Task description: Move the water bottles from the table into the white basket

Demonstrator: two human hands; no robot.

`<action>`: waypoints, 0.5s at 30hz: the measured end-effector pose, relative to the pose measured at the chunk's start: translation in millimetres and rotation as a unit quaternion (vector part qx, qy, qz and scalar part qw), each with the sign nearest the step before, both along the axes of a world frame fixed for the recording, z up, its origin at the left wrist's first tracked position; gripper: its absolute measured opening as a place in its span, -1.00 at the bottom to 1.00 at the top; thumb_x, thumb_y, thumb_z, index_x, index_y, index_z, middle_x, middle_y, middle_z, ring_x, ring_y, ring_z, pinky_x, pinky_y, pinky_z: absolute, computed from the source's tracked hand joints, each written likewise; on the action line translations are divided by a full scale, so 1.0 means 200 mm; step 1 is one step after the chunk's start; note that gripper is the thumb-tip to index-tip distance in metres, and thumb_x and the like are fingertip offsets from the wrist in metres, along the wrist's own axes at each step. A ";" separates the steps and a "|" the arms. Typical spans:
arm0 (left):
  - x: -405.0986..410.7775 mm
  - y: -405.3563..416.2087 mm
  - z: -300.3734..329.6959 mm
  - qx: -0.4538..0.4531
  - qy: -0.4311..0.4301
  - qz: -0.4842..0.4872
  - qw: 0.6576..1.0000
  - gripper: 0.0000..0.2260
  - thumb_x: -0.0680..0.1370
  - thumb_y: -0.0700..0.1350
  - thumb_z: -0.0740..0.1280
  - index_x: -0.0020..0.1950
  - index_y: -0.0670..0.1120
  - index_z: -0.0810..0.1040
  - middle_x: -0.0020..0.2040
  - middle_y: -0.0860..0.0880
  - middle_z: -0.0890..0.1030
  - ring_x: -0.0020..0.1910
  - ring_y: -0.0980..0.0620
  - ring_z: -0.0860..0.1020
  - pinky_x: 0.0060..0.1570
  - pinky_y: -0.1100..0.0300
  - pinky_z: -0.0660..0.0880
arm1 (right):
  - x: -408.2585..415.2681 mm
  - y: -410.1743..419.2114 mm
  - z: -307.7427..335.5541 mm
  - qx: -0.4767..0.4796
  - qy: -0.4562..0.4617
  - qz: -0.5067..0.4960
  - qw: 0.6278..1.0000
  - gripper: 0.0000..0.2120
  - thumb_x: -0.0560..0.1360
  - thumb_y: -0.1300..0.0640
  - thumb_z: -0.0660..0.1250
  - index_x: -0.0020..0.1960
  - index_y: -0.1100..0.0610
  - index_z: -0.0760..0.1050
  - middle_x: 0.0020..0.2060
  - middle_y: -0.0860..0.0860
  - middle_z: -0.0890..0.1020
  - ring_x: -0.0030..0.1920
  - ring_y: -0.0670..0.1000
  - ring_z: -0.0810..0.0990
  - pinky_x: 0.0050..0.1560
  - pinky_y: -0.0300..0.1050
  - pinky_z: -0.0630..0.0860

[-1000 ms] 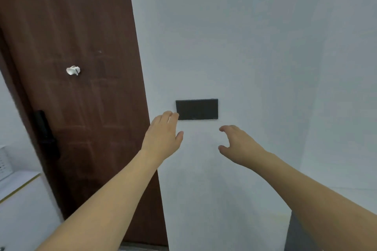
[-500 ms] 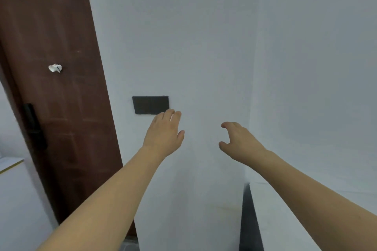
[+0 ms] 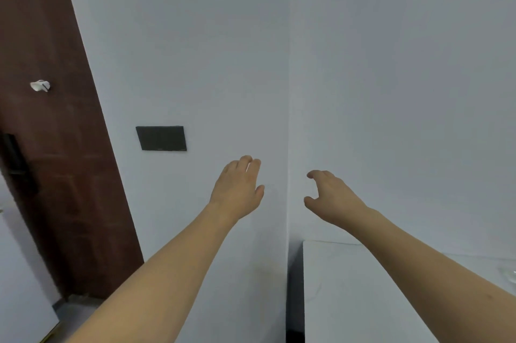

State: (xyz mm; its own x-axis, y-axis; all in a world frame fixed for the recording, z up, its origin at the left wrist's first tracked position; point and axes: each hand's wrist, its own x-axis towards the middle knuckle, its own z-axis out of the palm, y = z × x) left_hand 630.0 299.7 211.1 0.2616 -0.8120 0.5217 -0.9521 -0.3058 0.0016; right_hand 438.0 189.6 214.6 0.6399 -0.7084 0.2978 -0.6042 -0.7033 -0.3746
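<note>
Seemingly poised to grasp, left hand (image 3: 237,189) and right hand (image 3: 331,197) hang released and empty before the wall (image 3: 195,35); neither bottles nor basket show, only the worktop (image 3: 349,287) corner.

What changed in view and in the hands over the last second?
The view swung right: the brown door and the black wall panel slid left, and a white table came into view at lower right. Nothing was taken hold of or let go. Both hands, left hand and right hand, stayed raised and empty, no grip on anything.
</note>
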 end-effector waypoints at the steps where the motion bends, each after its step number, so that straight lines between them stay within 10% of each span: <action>1: -0.06 -0.03 0.01 0.000 -0.005 -0.002 1.000 -0.50 0.60 0.03 0.22 0.50 -0.12 0.26 0.47 -0.09 0.31 0.34 -0.12 0.36 0.33 0.06 0.33 | -0.07 -0.04 0.00 -0.003 -0.004 -0.002 1.000 -0.45 0.51 0.08 0.24 0.47 0.09 0.21 0.41 0.03 0.33 0.32 0.08 0.37 0.17 -0.06 0.40; 15: -1.18 -0.57 -0.17 -0.010 0.041 0.009 0.999 -0.51 0.59 0.02 0.25 0.47 -0.14 0.30 0.49 -0.12 0.28 0.34 -0.14 0.36 0.23 0.05 0.39 | -1.19 -0.63 -0.17 0.020 0.035 -0.004 0.999 -0.45 0.51 0.06 0.25 0.47 0.10 0.22 0.41 0.04 0.34 0.31 0.09 0.38 0.18 -0.06 0.39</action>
State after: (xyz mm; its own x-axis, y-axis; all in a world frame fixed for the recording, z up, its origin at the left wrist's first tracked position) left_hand 394.2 185.2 177.8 0.3189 -0.7970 0.5129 -0.9429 -0.3219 0.0861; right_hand 199.3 63.3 180.5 0.6522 -0.7242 0.2240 -0.6361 -0.6835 -0.3581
